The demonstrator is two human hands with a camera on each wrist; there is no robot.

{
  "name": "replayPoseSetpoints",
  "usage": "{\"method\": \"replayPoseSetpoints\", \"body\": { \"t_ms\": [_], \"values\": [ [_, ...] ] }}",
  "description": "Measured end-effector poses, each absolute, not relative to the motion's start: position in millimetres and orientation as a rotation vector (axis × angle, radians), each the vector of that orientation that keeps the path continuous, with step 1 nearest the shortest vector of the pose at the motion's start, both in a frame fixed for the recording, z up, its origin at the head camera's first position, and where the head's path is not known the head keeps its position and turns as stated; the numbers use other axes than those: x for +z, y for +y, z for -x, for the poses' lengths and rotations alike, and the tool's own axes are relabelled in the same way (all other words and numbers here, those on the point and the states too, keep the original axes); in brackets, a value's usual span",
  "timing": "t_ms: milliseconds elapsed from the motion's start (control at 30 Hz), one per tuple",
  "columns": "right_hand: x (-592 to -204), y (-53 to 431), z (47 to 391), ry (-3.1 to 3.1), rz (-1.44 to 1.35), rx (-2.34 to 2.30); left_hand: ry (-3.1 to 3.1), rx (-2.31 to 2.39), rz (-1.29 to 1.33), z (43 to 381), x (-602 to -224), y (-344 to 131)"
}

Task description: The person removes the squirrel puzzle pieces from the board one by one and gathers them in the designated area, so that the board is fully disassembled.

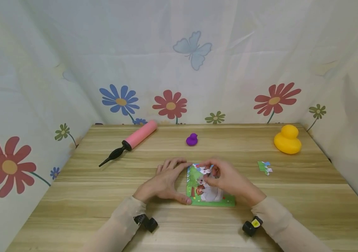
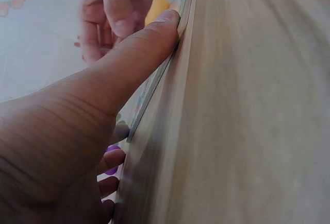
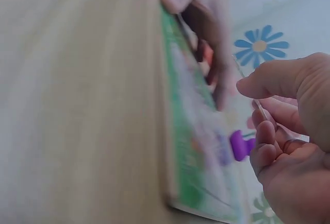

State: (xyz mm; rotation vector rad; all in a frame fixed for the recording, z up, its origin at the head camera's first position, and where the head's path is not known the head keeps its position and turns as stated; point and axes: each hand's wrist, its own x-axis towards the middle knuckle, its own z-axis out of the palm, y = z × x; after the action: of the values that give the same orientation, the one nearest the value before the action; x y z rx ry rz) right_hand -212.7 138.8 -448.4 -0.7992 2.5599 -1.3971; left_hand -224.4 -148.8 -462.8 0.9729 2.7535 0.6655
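Note:
A jigsaw puzzle (image 1: 210, 203) in a flat tray lies on the table, with a cartoon animal picture and a green lower border. My left hand (image 1: 167, 180) rests at its left side, thumb and fingers spread; the thumb (image 2: 149, 38) touches the near left corner. Above the puzzle's right part, my right hand (image 1: 229, 176) pinches a thin puzzle piece (image 3: 264, 112), seen nearly edge-on in the right wrist view. That hand hides part of the puzzle's upper right. Another loose puzzle piece (image 1: 264, 167) lies on the table to the right.
Farther back stand a small purple duck (image 1: 192, 140) and, at the right, a bigger yellow duck (image 1: 287, 140). A pink hand pump (image 1: 141, 134) with a black nozzle lies at the back left. Behind the wooden table (image 1: 103, 217) hangs a flowered curtain (image 1: 229, 70).

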Motion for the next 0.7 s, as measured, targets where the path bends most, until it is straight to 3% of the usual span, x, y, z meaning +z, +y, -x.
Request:
{"method": "replayPoseSetpoints", "body": {
  "t_ms": [433,700],
  "values": [
    [-397.0,195.2,218.5,2.718,0.727,-1.355,2.735,0.673,-0.951,223.5,-460.7,-148.5],
    [-373.1,236.2,212.6,2.888,0.547,-1.236,2.732,0.666,-0.959,223.7,-459.8,-150.0]
  ]
}}
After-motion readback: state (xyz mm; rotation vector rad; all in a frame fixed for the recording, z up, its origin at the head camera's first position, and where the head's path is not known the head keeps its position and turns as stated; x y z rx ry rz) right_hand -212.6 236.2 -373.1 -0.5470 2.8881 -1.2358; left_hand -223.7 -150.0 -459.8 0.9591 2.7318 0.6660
